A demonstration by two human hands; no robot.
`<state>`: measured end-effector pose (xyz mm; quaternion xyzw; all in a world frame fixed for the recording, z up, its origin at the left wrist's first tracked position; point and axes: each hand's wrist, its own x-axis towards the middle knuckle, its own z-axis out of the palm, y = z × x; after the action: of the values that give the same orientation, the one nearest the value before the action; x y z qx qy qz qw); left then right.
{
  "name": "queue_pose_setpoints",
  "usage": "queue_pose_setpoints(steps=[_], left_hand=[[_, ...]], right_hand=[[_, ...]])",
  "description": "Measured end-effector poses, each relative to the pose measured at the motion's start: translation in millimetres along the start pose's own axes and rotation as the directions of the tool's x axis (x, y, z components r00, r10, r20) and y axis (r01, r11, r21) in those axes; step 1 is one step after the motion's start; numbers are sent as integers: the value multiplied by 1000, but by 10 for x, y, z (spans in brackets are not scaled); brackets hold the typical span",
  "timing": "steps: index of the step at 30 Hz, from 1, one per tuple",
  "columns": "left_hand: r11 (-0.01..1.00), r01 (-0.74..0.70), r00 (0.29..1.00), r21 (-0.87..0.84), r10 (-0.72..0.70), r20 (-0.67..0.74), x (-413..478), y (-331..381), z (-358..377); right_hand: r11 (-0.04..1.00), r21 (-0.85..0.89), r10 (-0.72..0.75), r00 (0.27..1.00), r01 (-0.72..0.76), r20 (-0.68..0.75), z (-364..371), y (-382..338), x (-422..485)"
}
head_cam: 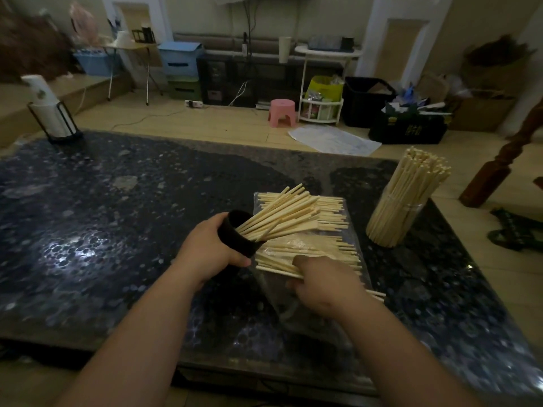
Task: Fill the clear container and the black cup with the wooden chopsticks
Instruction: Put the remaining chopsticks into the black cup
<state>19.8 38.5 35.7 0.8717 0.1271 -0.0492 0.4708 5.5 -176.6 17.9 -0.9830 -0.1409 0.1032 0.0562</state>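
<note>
My left hand [210,249] grips the black cup [236,235], tilted with its mouth toward the right. A bunch of wooden chopsticks [282,214] sticks out of the cup. My right hand [324,284] grips a bundle of chopsticks [305,257] taken from the loose pile [329,210], which lies on a clear plastic sheet. The clear container [398,218] stands upright at the right, packed full of chopsticks [417,177].
The dark speckled table [123,218] reaches to the left and toward me. A white bottle in a black wire stand [51,113] sits at the far left corner. Beyond the table lie a wooden floor, a pink stool [282,111] and boxes.
</note>
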Motion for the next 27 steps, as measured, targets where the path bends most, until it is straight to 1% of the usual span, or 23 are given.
queue_pose_setpoints(steps=[3, 6, 7, 9, 12, 15, 16, 19, 20, 22, 24, 27], left_hand=[[1000, 0, 1000, 3, 0, -8, 1, 5, 2], [1000, -2, 1000, -10, 2, -7, 3, 1, 3], [1000, -4, 1000, -8, 4, -9, 3, -2, 0], [1000, -5, 1000, -4, 5, -11, 9, -12, -1], [1000, -1, 1000, -8, 0, -13, 10, -18, 0], [1000, -13, 1000, -20, 13, -18, 14, -23, 3], [1000, -18, 1000, -25, 18, -20, 13, -26, 2], [1000, -16, 1000, -20, 16, -11, 18, -35, 2], [999, -21, 1000, -24, 21, -10, 26, -43, 4], [999, -28, 1000, -35, 27, -7, 34, -56, 4], [999, -39, 999, -27, 39, -7, 36, -63, -2], [999, -45, 999, -10, 45, 7, 20, -52, -15]], right_hand=[[999, -31, -19, 999, 18, -26, -88, -2, -24], [1000, -25, -3, 998, 1, -56, -205, -27, -59], [999, -38, -4, 996, 1, -91, -245, -33, -74], [998, -58, -20, 978, 8, -209, -324, -47, -113], [999, -49, -21, 922, 2, -387, -420, -42, -167], [1000, -2, 13, 869, -16, -494, -428, 24, -137], [1000, 12, 4, 838, 4, -545, -407, 49, -110], [998, -22, -52, 702, 51, -711, -341, 148, -49], [998, -44, -59, 674, 40, -736, -318, 184, -36], [999, -38, -36, 646, 12, -763, -302, 212, -28], [999, 42, 22, 621, 18, -784, -319, 194, -25], [985, 156, 86, 574, 73, -814, -336, 143, -28]])
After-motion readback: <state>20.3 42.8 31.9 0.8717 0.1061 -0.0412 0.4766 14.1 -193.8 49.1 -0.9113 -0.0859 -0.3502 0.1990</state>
